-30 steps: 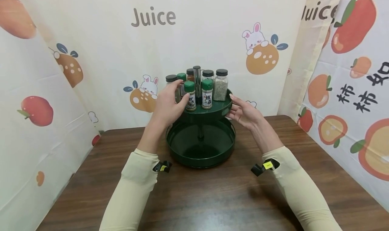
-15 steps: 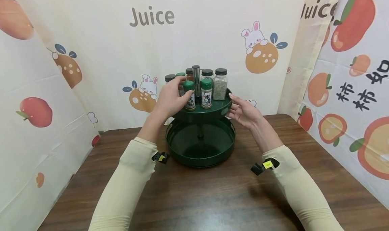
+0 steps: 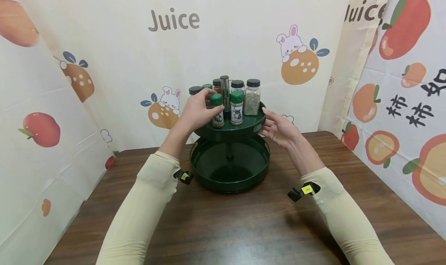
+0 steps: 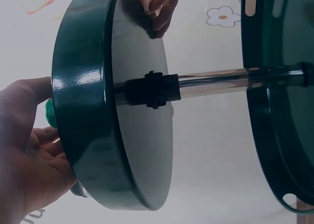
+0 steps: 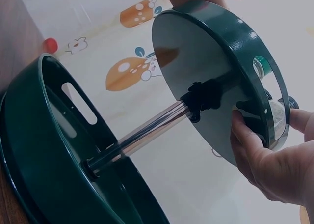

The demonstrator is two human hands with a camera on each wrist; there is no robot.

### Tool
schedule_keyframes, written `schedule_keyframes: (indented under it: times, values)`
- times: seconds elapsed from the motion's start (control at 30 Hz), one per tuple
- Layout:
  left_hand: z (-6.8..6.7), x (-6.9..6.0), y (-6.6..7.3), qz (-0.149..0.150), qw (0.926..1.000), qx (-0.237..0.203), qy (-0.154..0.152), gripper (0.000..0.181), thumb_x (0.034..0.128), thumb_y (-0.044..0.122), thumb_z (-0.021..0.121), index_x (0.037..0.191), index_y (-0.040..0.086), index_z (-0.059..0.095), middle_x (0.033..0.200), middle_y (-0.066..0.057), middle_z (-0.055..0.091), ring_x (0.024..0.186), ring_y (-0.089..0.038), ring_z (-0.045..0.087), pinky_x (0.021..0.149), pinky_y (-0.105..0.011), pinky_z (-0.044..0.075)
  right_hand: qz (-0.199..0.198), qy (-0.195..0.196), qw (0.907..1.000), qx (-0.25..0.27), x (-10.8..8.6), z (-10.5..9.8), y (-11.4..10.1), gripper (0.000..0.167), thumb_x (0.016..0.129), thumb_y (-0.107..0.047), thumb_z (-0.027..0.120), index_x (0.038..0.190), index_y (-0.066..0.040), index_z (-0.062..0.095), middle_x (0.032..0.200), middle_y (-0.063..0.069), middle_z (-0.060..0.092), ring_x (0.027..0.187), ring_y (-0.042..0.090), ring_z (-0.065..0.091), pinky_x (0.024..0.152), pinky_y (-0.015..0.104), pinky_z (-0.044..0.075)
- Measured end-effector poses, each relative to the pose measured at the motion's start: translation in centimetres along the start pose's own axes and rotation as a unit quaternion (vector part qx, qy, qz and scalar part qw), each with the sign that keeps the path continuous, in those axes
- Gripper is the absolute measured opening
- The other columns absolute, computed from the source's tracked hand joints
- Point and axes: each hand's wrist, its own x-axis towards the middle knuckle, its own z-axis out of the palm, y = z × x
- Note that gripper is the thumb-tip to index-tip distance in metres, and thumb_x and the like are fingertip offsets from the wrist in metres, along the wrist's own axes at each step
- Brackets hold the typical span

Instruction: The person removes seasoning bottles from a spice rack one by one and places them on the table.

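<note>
On the upper tray (image 3: 226, 134) of a dark green two-tier turntable rack stand several spice bottles. My left hand (image 3: 198, 110) is around a small green-capped spice bottle (image 3: 217, 119) at the front left, thumb across its front and fingers behind its cap. That bottle stands upright on the tray. My right hand (image 3: 283, 131) grips the tray's right rim, with the thumb above and fingers underneath, as the right wrist view also shows. Beside the held bottle is another green-capped bottle (image 3: 236, 112). A taller black-capped jar (image 3: 253, 98) stands near my right thumb.
The lower tray (image 3: 226, 186) rests on the brown wooden table (image 3: 223, 222), joined to the upper one by a metal post (image 5: 152, 129). A chrome handle post (image 3: 225, 94) rises among the bottles. Printed cloth (image 3: 240, 36) hangs behind and at both sides.
My left hand has moved slightly right and its thumb now lies across the front of the green-capped spice bottle. The right hand stays on the tray rim.
</note>
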Motion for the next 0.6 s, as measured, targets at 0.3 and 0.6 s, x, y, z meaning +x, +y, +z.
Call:
schedule_keyframes:
  times: [0.3,0.6]
  values:
    - [0.30,0.39,-0.31,-0.011,0.9991,-0.040,-0.013,0.054,0.0977,0.026,0.078,0.143,0.006,0.056,0.130,-0.017,0.065,0.113,-0.030,0.066,0.097,-0.047,0.056,-0.005,-0.006,1.0000,-0.001,0.31,-0.35,0.14,0.058,0.108,-0.029,0.063,0.159,-0.014,0.038,0.139,0.013,0.054,0.111,0.018,0.068,0.089,0.033,0.060]
    - [0.25,0.52,-0.78,-0.013,0.9983,-0.054,-0.016,0.052,0.0962,0.028,0.080,0.140,0.009,0.059,0.127,-0.014,0.065,0.116,-0.029,0.063,0.096,-0.049,0.054,-0.003,-0.008,0.9999,-0.008,0.53,-0.58,0.24,0.061,0.109,-0.030,0.062,0.161,-0.014,0.034,0.150,0.017,0.046,0.121,0.019,0.065,0.090,0.033,0.060]
